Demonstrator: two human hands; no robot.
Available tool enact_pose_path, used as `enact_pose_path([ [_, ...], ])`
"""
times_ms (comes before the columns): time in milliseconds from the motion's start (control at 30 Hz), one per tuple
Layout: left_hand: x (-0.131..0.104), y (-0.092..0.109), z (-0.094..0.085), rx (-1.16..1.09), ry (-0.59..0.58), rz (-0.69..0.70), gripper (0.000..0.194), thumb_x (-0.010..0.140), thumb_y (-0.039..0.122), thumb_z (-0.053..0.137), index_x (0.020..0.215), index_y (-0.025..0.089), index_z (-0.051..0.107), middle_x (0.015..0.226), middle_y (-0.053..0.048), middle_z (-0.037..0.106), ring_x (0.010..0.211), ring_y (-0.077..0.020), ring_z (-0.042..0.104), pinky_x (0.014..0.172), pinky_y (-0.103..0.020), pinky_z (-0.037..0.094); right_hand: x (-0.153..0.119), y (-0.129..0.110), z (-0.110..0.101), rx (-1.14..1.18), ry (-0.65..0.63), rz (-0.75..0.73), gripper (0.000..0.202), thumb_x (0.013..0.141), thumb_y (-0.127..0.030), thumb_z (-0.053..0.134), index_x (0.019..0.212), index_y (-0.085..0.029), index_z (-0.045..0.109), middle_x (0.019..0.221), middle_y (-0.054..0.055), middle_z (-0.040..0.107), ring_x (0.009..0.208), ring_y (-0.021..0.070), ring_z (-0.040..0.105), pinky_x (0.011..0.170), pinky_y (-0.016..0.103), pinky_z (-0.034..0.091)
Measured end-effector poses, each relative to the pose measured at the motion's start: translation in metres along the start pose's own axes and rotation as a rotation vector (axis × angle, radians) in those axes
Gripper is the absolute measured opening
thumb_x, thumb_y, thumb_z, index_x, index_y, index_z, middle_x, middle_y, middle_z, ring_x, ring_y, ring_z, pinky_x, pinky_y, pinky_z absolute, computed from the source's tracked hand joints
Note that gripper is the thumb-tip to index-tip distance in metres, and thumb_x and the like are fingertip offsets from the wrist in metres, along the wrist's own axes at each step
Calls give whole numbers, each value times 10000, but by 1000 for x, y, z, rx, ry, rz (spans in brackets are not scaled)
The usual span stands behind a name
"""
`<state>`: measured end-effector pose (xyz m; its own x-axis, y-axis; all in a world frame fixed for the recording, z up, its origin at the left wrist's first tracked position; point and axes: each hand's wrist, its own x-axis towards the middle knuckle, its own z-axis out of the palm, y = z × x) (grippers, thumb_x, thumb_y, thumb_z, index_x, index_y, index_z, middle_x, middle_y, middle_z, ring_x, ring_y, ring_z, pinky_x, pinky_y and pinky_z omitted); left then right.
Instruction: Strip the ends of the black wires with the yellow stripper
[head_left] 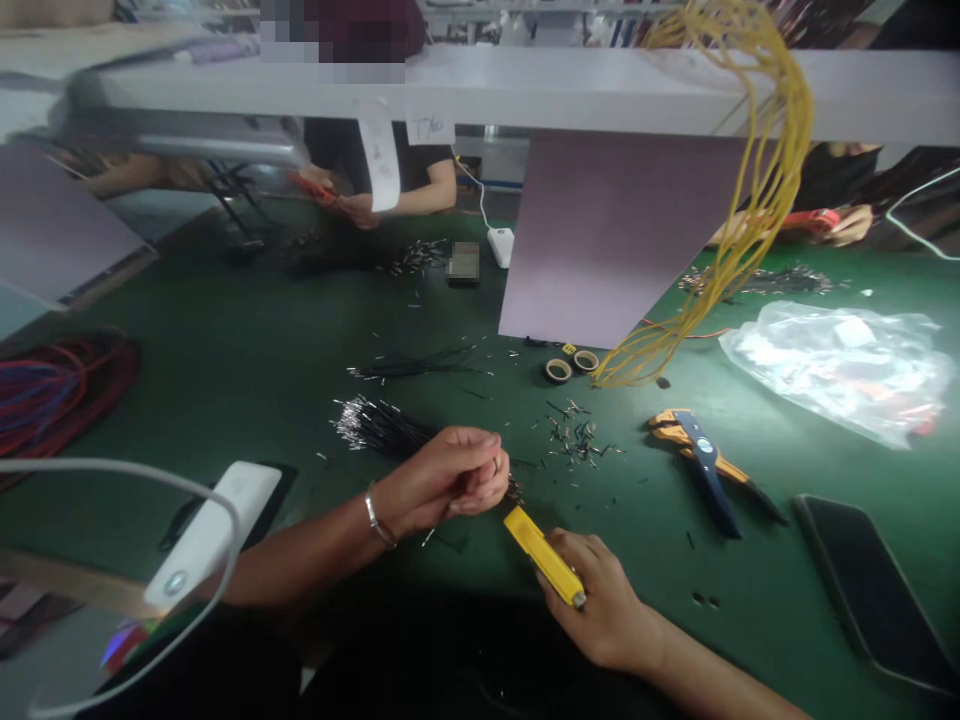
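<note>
My left hand [469, 475] is closed in a pinch near the middle of the green table. A thin wire end [428, 538] shows just below it, but what the fingers hold is mostly hidden. My right hand [596, 595] is wrapped round a yellow, slim, boxy hand tool [547, 560]; its upper end points at my left fingers, close to small copper-coloured pieces [514, 490]. Behind my left hand lies a bundle of black wires [390, 425] with pale ends. Several short wire scraps [581, 440] are scattered to its right.
Wire strippers [701, 455] with blue and orange parts and a phone [870, 580] lie right. A white power bank [217, 530] is left, with a white cable [232, 520] in front. Yellow wires [772, 180] hang from the shelf [600, 85]. Co-workers' hands [364, 207] work across the table.
</note>
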<state>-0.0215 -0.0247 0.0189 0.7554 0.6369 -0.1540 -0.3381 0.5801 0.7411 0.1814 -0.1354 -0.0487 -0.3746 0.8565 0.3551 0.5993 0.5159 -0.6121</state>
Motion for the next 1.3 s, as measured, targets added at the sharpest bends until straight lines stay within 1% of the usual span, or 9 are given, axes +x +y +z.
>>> enact_pose_path([
  [167, 1, -2, -4, 106, 58, -36, 356, 895, 314, 538, 601, 118, 492, 530, 19, 468, 363, -18, 266, 354, -175, 145, -2, -5, 2, -22, 19, -25, 274, 724, -131, 465, 987, -167, 535, 862, 109, 699, 737, 225, 679, 668, 318, 522],
  [267, 0, -1, -4, 151, 95, -26, 350, 880, 324, 563, 606, 117, 498, 531, 20, 478, 365, -16, 271, 359, -177, 142, -3, -5, 4, -10, 20, 10, 244, 742, -141, 462, 967, -163, 553, 850, 104, 700, 743, 224, 679, 678, 315, 520],
  [400, -2, 1, 0, 184, 144, 11, 375, 864, 354, 583, 588, 110, 514, 522, 22, 470, 378, -17, 281, 376, -181, 165, 4, -6, 1, 62, -41, 186, 128, 791, -198, 466, 838, -169, 582, 736, 67, 675, 639, 196, 645, 620, 296, 499],
  [500, -2, 1, 0, 186, 185, 22, 366, 866, 346, 580, 591, 115, 510, 521, 17, 478, 384, -20, 283, 384, -185, 168, 12, -10, -6, 262, -154, 330, 127, 797, -227, 463, 749, -172, 566, 609, 21, 611, 524, 150, 571, 519, 246, 454],
  [600, 2, -3, -7, 154, 183, -12, 350, 863, 330, 585, 597, 121, 497, 519, 20, 474, 380, -17, 265, 382, -183, 155, 16, -15, -11, 435, -219, 390, 115, 786, -228, 460, 754, -170, 554, 596, 9, 596, 515, 132, 545, 498, 223, 432],
  [767, 7, -7, -13, 108, 175, -54, 351, 850, 332, 598, 595, 116, 491, 532, 23, 471, 372, -3, 234, 379, -177, 139, 15, -15, -9, 383, -178, 409, 82, 766, -229, 505, 726, -174, 551, 598, 4, 583, 521, 128, 520, 508, 229, 408],
  [900, 5, -6, -2, 123, 229, -30, 351, 833, 338, 615, 592, 117, 489, 520, 27, 454, 375, -6, 243, 380, -178, 139, 17, -9, -5, 510, -156, 532, 106, 771, -259, 529, 763, -159, 565, 598, 6, 590, 526, 135, 531, 510, 232, 409],
  [1033, 3, -3, 4, 146, 267, 6, 357, 827, 338, 622, 585, 114, 486, 519, 23, 455, 384, -10, 262, 387, -178, 148, 20, -7, -5, 601, -156, 577, 121, 758, -271, 558, 775, -152, 573, 582, -2, 577, 522, 129, 507, 516, 234, 397],
  [1300, 8, -2, -14, 144, 267, -26, 347, 820, 327, 627, 582, 120, 483, 494, 34, 429, 366, -8, 239, 376, -176, 148, 14, -12, -2, 691, -229, 599, 118, 739, -260, 580, 779, -150, 567, 578, -6, 568, 525, 123, 483, 520, 239, 385],
])
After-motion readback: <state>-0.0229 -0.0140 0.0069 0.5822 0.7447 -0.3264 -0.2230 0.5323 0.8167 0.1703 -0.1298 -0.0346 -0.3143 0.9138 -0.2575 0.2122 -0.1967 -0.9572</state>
